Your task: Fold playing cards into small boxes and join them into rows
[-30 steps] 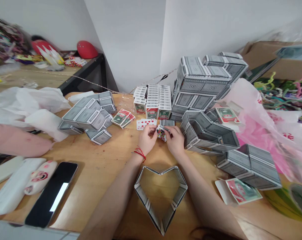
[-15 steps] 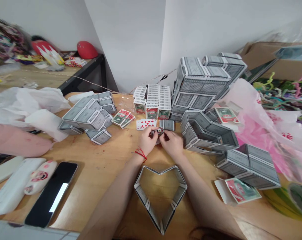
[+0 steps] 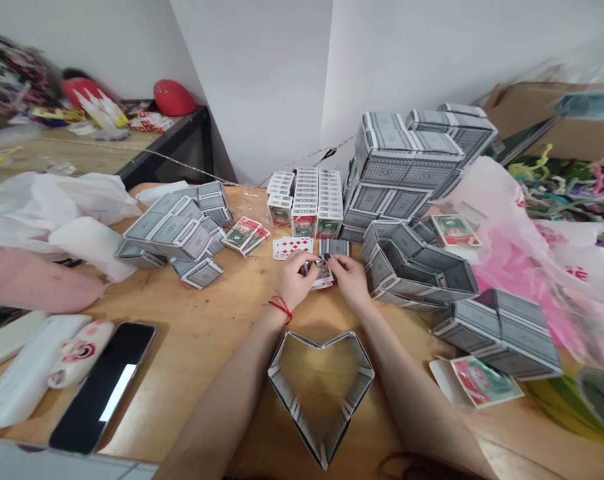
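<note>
My left hand (image 3: 295, 279), with a red string at its wrist, pinches a face-up playing card (image 3: 324, 271) by its left side. From the right, the closed fingertips of my right hand (image 3: 351, 279) grip the card's upper right edge. Another card shows partly beneath it, low over the table. Just beyond the hands lie face-up diamond cards (image 3: 292, 247) and a face-down grey-backed card (image 3: 335, 248). Between my forearms stands a heart-shaped ring of joined cards (image 3: 288, 399), open in the middle.
Card boxes (image 3: 305, 200) stand in rows at the back. Built card blocks rise to the right (image 3: 407, 160) and left (image 3: 167, 223). A hollow card shape (image 3: 407, 267) sits beside my right hand. A phone (image 3: 105, 387) lies front left; an opened card box (image 3: 487, 381) lies front right.
The card between my hands has turned from a bent or edge-on pose to lying flatter, face up. My right hand has shifted slightly right, its fingers less bunched against the left.
</note>
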Demonstrator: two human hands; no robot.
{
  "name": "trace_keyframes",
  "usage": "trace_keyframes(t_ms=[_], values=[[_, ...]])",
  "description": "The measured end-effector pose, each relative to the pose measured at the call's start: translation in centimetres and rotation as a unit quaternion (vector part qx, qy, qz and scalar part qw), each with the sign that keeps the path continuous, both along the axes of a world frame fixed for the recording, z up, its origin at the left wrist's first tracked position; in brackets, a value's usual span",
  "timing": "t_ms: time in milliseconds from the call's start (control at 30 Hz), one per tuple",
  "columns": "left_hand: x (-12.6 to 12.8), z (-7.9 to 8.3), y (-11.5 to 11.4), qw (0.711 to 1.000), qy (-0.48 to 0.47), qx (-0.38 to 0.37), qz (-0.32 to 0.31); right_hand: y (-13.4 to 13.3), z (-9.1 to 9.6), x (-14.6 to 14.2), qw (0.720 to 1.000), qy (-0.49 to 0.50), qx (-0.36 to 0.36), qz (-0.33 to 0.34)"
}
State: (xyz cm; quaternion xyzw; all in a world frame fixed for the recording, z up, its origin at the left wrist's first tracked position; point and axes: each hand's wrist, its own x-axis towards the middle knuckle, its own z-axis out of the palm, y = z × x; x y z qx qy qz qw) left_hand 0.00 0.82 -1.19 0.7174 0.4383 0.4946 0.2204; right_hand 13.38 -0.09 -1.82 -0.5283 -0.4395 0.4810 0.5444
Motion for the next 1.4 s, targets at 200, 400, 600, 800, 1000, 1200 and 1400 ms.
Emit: trace_keyframes(t_ms=[200,400,600,800,1000,1200,1400], values=[[0.0,0.5,-0.3,0.999,-0.023,0.007,-0.043,-0.2,1.1,0.5,0.977,0.171,-0.081,0.095],[-0.1,0.7,-0.4,0.998,-0.018,-0.004,-0.064,-0.3,1.2,0.5,0.969,0.202,-0.089,0.11],[0.1,0.3,-0.6,0.997,-0.029,-0.049,-0.043,0.0,0.9,0.5,0.974,0.17,-0.097,0.113],[0.5,-0.4,-0.3,0.988,-0.111,-0.104,-0.015,0.4,-0.3,0.2,0.989,0.138,-0.051,0.033],[0.1,-1.2,0.1,0.978,-0.149,-0.14,-0.036,0.7,-0.9,-0.1,0.99,0.133,-0.03,-0.026],[0.2,-1.5,0.1,0.982,-0.114,-0.145,0.041,0.9,-1.1,-0.1,0.988,0.124,-0.027,-0.083],[0.0,-1.1,-0.3,0.989,0.032,-0.064,0.128,0.5,-0.8,0.0,0.998,0.004,0.013,-0.055]])
